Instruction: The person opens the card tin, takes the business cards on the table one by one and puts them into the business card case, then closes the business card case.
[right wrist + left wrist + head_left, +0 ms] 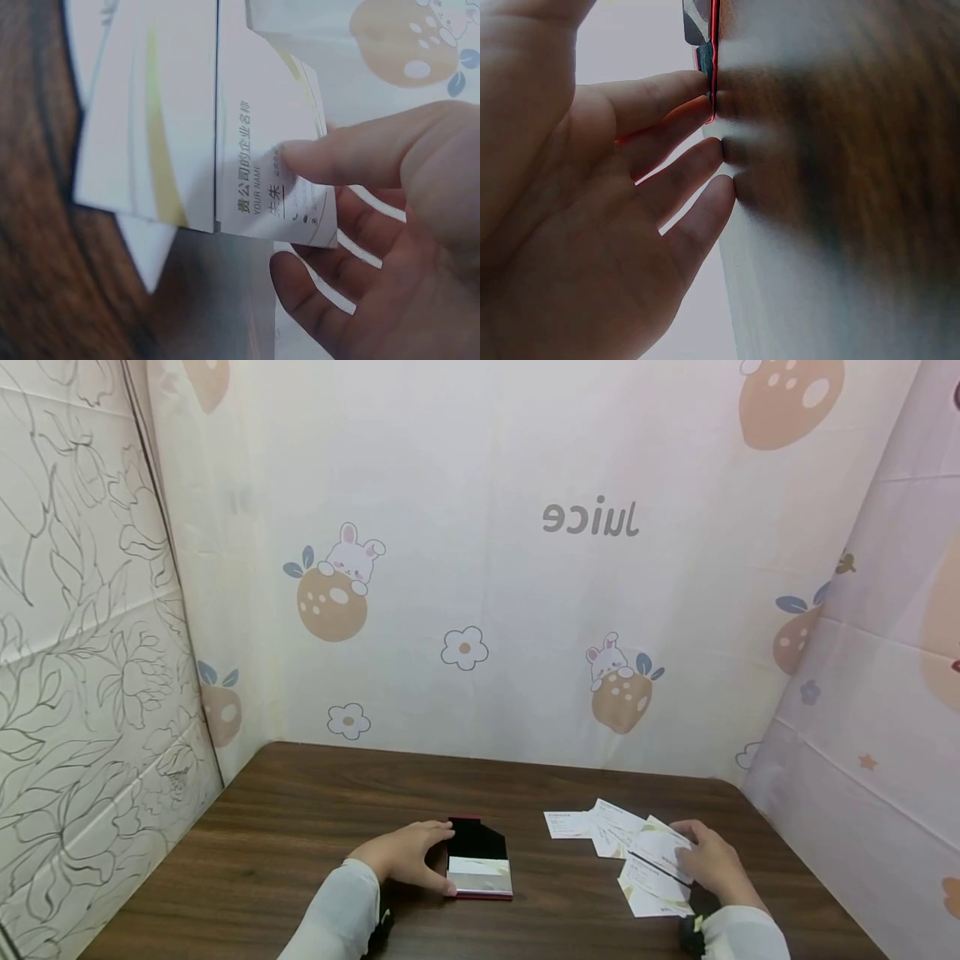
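Observation:
A business card case with a black inside and red edges lies opened on the table. White-and-silver contents fill its near part. My left hand rests at the case's left side, thumb at the near corner and fingertips along the edge. In the left wrist view its fingers are nearly straight, some tips on the tabletop. My right hand pinches a white business card between thumb and fingers. Beside and under it in the right wrist view is another card with a gold curve.
Several white business cards lie spread and overlapping left of my right hand, with one card nearer me. All lie on a dark wood table. Printed cloth hangs behind the table and along both sides.

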`<state>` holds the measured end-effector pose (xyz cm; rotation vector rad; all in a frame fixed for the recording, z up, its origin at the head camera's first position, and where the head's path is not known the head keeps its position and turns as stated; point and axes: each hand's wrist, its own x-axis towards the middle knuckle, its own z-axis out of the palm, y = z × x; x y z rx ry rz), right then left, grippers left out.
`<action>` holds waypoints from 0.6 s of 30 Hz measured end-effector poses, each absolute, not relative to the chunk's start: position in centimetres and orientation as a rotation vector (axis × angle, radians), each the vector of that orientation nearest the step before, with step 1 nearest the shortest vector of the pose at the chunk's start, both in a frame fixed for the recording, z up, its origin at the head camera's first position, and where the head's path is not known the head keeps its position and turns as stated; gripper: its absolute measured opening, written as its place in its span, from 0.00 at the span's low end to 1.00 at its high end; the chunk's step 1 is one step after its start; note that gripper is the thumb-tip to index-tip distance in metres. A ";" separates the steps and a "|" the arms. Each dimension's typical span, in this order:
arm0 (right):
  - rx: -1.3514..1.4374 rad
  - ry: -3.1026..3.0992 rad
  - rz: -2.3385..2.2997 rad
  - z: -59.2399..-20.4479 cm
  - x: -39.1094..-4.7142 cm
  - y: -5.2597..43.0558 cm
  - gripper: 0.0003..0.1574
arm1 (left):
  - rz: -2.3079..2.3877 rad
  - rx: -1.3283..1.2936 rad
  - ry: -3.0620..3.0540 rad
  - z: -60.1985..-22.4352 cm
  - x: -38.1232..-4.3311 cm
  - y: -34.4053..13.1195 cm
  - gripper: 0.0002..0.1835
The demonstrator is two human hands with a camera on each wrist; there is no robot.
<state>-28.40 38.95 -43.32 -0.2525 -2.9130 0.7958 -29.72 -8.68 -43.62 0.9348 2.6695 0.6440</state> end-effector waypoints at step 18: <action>-0.136 -2.804 0.936 -42.1 -27.7 38.7 0.26 | 0.641 0.941 2.662 -43.5 -29.5 -8.8 0.48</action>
